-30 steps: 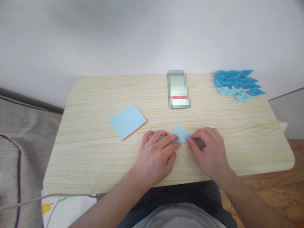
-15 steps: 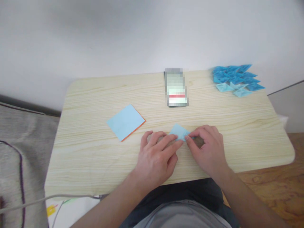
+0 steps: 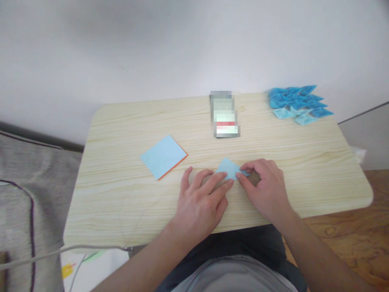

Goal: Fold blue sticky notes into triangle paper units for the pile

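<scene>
A small light blue origami paper [image 3: 227,165], folded to a pointed shape, lies on the table in front of me. My left hand [image 3: 203,195] has its fingers spread, with fingertips resting on the paper's lower left part. At the paper's right end, my right hand [image 3: 265,184] pinches the narrow tip between thumb and index finger. The fingers cover part of the folds. To the left lies a stack of square paper [image 3: 164,157], light blue on top with orange at its edge.
Several folded blue paper pieces [image 3: 296,101] are grouped at the table's back right. A phone [image 3: 225,115] with a blurred screen lies at the back middle. A grey cable [image 3: 75,248] crosses by the front left edge of the wooden table [image 3: 115,134].
The view has shifted a little. My right thumb and index finger have parted slightly along the paper's right tip, and more of it shows. My left hand stays in place.
</scene>
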